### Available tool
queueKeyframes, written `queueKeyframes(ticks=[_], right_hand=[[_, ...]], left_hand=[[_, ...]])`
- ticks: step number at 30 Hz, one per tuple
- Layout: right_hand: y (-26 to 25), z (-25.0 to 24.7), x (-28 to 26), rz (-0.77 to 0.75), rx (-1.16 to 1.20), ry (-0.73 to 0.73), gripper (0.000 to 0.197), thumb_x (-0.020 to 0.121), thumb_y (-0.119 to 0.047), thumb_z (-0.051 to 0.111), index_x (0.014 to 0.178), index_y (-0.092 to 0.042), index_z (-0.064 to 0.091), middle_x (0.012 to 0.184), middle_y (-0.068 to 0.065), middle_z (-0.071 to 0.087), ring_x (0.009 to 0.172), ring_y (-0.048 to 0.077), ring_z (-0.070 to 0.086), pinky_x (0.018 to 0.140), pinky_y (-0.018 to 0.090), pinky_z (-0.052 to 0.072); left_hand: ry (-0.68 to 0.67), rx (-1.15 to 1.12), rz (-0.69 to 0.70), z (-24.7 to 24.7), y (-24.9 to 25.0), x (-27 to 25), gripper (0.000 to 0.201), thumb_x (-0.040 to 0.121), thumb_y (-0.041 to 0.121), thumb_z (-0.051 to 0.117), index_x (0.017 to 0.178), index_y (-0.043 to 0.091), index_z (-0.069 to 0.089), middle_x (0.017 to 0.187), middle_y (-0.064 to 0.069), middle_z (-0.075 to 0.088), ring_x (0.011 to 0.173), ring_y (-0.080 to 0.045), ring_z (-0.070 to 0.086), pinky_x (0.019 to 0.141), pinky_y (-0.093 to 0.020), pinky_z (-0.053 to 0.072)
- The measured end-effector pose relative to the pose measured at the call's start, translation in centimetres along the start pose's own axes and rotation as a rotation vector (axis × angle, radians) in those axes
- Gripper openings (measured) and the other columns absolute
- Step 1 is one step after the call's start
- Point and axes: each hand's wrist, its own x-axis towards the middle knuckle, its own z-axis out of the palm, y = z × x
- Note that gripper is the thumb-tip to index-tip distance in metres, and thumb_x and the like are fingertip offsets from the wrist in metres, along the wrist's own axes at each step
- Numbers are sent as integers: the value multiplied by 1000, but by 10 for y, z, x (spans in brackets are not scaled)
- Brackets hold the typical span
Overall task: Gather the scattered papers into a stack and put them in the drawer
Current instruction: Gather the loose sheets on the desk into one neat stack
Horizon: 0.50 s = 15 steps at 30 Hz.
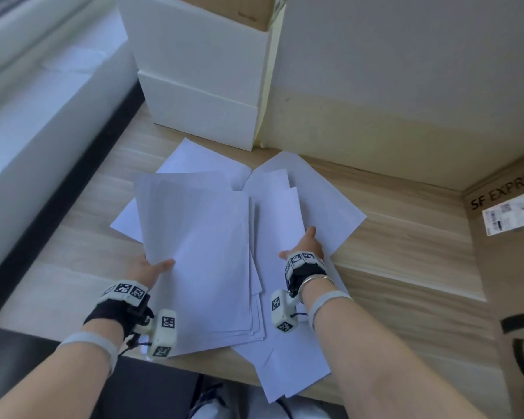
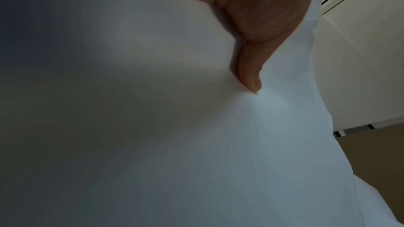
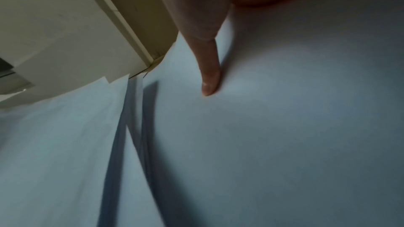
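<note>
Several white sheets (image 1: pixel 324 207) lie fanned over a wooden desk (image 1: pixel 406 237). My left hand (image 1: pixel 152 267) grips a thick bundle of papers (image 1: pixel 200 237) by its near left edge. In the left wrist view the thumb (image 2: pixel 249 75) presses on top of the bundle (image 2: pixel 153 127), which bends over the hidden fingers. My right hand (image 1: pixel 303 246) holds the sheets on the right side. Its thumb (image 3: pixel 210 78) lies on top of a sheet (image 3: pixel 284 127), and most of its fingers are hidden under the paper. No drawer shows in any view.
Stacked white boxes (image 1: pixel 200 86) stand at the back of the desk with a cardboard box (image 1: pixel 242 10) on top. A large SF Express carton (image 1: pixel 515 267) blocks the right side. A cream partition (image 1: pixel 406 86) runs behind. A white sill (image 1: pixel 28 131) lies to the left.
</note>
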Motion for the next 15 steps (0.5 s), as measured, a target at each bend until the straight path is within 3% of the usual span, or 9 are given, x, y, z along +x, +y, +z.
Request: queueKeyframes(ticks=[8, 15], right_hand=[[17, -15, 9, -69, 80, 11, 36, 90, -19, 57, 121, -1, 57, 126, 17, 61, 115, 33, 58, 94, 34, 46], [43, -83, 24, -123, 147, 199, 29, 92, -11, 53, 116, 2, 61, 120, 21, 64, 109, 35, 60, 90, 35, 46]], left_hand=[[-5, 11, -3, 3, 10, 3, 48, 84, 12, 66, 126, -7, 52, 124, -29, 59, 113, -42, 57, 84, -35, 40], [-57, 82, 11, 7, 25, 2, 49, 82, 19, 68, 125, -1, 55, 121, -25, 62, 109, -41, 60, 96, -44, 45]])
